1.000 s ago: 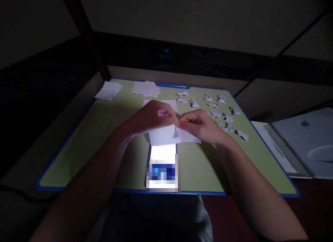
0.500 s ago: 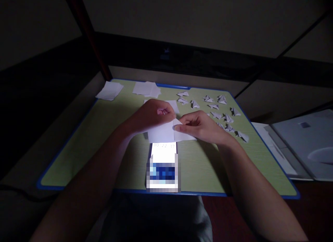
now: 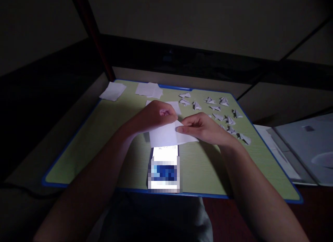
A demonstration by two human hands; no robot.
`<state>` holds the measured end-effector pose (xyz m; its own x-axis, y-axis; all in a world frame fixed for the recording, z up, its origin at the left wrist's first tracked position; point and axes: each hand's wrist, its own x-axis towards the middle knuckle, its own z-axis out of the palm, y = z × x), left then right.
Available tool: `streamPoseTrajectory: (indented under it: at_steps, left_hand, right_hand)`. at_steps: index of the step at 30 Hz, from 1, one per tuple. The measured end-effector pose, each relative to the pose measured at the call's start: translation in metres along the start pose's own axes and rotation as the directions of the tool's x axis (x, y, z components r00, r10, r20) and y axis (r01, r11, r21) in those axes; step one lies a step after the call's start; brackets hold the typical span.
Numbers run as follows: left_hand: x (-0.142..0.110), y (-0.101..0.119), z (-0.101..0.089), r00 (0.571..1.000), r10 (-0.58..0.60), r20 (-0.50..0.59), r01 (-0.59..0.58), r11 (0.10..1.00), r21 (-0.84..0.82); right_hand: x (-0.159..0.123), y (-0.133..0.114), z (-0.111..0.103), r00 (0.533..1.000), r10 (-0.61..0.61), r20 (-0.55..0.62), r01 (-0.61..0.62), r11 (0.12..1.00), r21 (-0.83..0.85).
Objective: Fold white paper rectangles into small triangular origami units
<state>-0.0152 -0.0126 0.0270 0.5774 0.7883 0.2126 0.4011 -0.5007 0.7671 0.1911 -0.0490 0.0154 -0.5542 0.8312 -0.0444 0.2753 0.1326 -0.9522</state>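
1. Board point(image 3: 104, 158), green with a blue rim, carries our work: about a dozen and a half folded pieces point(image 3: 221, 111) lie finished at its far right, and flat paper stacks point(image 3: 149, 90) wait at the far edge.
2. Phone point(image 3: 164, 169) glows just below our hands.
3. Paper sheet point(image 3: 166, 136) sits mid-board, barely folded, long axis running left to right; our left hand point(image 3: 152, 117) and right hand point(image 3: 201, 127) each pinch its top edge.

I see a green desk point(image 3: 104, 144) with a blue rim. A lit phone point(image 3: 164, 167) lies at its near edge. Two small piles of paper slips point(image 3: 112, 91) point(image 3: 149, 90) sit at the far left, and a scatter of folded paper pieces point(image 3: 221, 111) covers the far right. Off to the right, beside the desk, lies a pale folder point(image 3: 309, 144).
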Motion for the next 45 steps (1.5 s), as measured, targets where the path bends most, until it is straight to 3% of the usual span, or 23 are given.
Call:
streamPoseTrajectory:
  at_steps: [8, 13, 24, 28, 32, 35, 38, 41, 45]
  left_hand:
    - [0.000, 0.005, -0.004, 0.996, -0.034, -0.077, 0.037, 0.998, 0.046]
    - [0.000, 0.004, -0.008, 0.995, -0.049, -0.090, 0.046, 0.998, -0.033]
    - [0.000, -0.001, -0.008, 0.992, -0.092, -0.083, 0.082, 0.990, -0.115]
    - [0.001, -0.002, -0.006, 0.978, -0.176, -0.109, 0.143, 0.956, -0.256]
    - [0.004, -0.003, -0.001, 0.948, -0.223, -0.227, 0.079, 0.856, -0.511]
    - [0.004, -0.004, 0.008, 0.967, -0.184, -0.178, 0.046, 0.808, -0.587]
    - [0.002, -0.004, 0.018, 0.978, -0.130, -0.165, 0.023, 0.846, -0.533]
    - [0.001, 0.003, 0.028, 0.987, -0.083, -0.140, 0.015, 0.903, -0.430]
    - [0.000, 0.015, 0.035, 0.971, -0.175, -0.166, 0.102, 0.921, -0.376]
  right_hand:
    - [0.000, -0.002, -0.002, 0.994, 0.055, -0.094, -0.051, 0.998, 0.043]
    - [0.001, 0.000, -0.004, 0.982, 0.073, -0.173, -0.064, 0.996, 0.055]
    - [0.002, 0.001, -0.004, 0.988, 0.051, -0.148, -0.040, 0.996, 0.078]
    - [0.002, 0.000, -0.002, 0.975, 0.057, -0.216, -0.034, 0.993, 0.109]
    - [0.005, 0.003, -0.001, 0.908, 0.032, -0.418, 0.043, 0.985, 0.170]
    - [0.010, 0.009, -0.002, 0.834, 0.020, -0.552, 0.123, 0.967, 0.221]
    - [0.014, 0.014, -0.003, 0.768, 0.004, -0.640, 0.225, 0.934, 0.276]
    - [0.017, 0.014, -0.001, 0.734, -0.005, -0.679, 0.298, 0.901, 0.316]
    - [0.018, 0.012, 0.004, 0.703, -0.020, -0.711, 0.311, 0.907, 0.282]
